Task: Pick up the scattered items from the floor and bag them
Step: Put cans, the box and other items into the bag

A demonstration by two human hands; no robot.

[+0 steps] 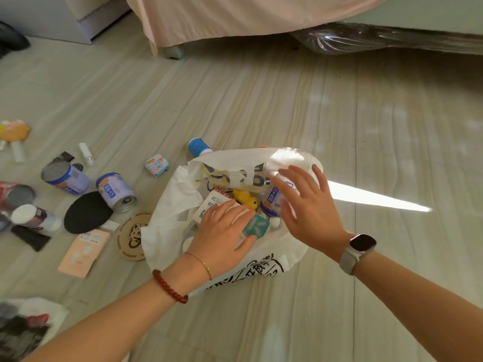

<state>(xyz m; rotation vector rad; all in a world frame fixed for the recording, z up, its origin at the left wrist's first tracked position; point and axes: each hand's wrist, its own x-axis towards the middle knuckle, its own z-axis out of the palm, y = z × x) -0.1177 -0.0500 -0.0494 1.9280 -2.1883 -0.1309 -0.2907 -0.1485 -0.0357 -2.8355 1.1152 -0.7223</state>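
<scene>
A white plastic bag [172, 231] with black printing lies open on the floor [287, 100], its mouth spread wide. Inside it: a white-and-green carton [213, 205], a yellow toy duck [245, 198], a teal packet [257, 226], a blue-and-white can [273, 202] and a small white round piece [274, 222].

The left hand [224, 231] reaches into the mouth of the bag, fingers straight and lying flat over the carton and the teal packet — it grips neither, as far as the blurred view allows. The right hand [305, 202] hovers over the can with fingers spread, holding nothing.

Still on the floor toward its left edge, outside the bag:
- two lying cans [66, 177] [116, 192], blue and white
- a black oval pad [87, 212]
- a round cardboard coaster [132, 237], partly under the bag
- a peach sachet [83, 252]
- a small printed case [157, 164]
- a blue-capped bottle [199, 147], its body hidden behind the bag

Items at the far left edge are cut off and blurred — they cannot be identified.
</scene>
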